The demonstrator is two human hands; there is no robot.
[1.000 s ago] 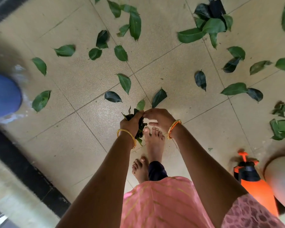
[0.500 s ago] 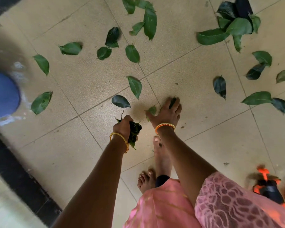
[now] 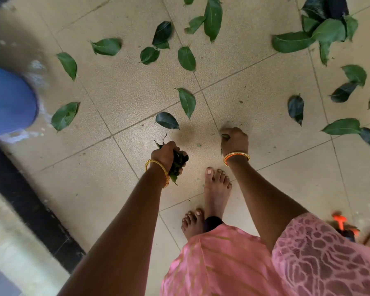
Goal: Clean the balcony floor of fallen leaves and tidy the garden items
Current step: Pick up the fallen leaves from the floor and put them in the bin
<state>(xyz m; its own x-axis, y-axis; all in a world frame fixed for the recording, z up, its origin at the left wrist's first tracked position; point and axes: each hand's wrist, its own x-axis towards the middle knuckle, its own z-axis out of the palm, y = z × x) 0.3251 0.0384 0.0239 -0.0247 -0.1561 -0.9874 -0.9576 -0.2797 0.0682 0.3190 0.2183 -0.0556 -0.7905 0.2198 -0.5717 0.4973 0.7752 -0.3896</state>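
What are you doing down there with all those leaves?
A person is bending over the tiled floor, picking up fallen leaves by hand. The left hand grips a bunch of gathered leaves. The right hand is curled round a leaf just off the floor. Many green leaves are still scattered around, such as the dark leaf just ahead of the left hand.

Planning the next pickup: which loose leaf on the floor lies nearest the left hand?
The dark, glossy leaf just beyond the left hand, beside the tile joint. The lighter green leaf past it lies farther off.
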